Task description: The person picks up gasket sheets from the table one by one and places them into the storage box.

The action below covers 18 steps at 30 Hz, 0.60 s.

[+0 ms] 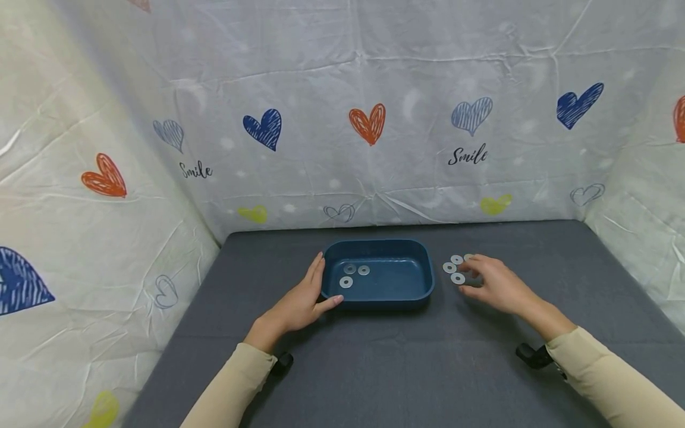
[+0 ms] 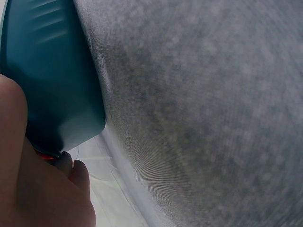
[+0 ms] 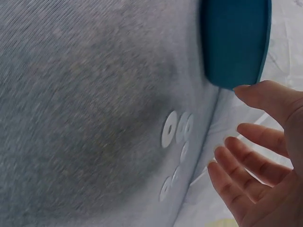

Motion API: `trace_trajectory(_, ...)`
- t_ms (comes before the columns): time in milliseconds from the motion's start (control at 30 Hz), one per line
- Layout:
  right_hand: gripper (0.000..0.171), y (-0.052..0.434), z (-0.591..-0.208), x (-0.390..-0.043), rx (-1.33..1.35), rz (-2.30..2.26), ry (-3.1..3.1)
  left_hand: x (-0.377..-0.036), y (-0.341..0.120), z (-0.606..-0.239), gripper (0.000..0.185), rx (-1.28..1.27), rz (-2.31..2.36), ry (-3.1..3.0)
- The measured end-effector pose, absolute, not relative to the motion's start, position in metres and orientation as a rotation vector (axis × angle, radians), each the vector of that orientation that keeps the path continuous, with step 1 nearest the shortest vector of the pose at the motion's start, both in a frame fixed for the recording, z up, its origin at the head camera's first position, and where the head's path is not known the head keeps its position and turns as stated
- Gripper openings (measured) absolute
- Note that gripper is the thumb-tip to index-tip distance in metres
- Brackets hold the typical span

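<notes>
A dark blue rectangular tray [image 1: 390, 302] stands on the grey cloth, with three flat metal washers [image 1: 346, 282] lying in its left part. My left hand [image 1: 299, 300] grips the tray's left end, thumb over the front rim and fingers along the side wall; the left wrist view shows the tray's outer wall [image 2: 57, 75] beside that hand [image 2: 52, 189]. To the right of the tray, several more washers [image 1: 457, 278] lie on the cloth. Just over them hovers my right hand [image 1: 497, 285], partly covering some. In the right wrist view its fingers [image 3: 251, 158] are spread and hold nothing.
The grey cloth-covered table [image 1: 374, 368] runs back to a white curtain [image 1: 321, 71] printed with hearts. Curtain also hangs along the left and right sides. A dark band with a device [image 1: 535, 356] sits on each wrist.
</notes>
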State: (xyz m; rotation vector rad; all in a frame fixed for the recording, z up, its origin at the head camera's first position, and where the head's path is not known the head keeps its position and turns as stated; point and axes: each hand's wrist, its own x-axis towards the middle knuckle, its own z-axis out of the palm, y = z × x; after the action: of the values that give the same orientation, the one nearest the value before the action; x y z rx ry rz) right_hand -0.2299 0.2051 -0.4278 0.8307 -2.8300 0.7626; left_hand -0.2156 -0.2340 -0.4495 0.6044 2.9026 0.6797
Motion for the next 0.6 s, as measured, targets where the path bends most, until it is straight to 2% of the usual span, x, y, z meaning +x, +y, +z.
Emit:
trace_trajectory(333, 0.032, 0.216, -0.437, -0.235, 0.814, 0.705, -2.865, -0.215, -0.234, -0.449, 0.107, 0.609, 0.687, 2.902)
trace_trajectory(600, 0.017, 0.217, -0.449, -0.241, 0.843, 0.722, -2.855, -0.215, -0.234, -0.449, 0.108, 0.611, 0.687, 2.900)
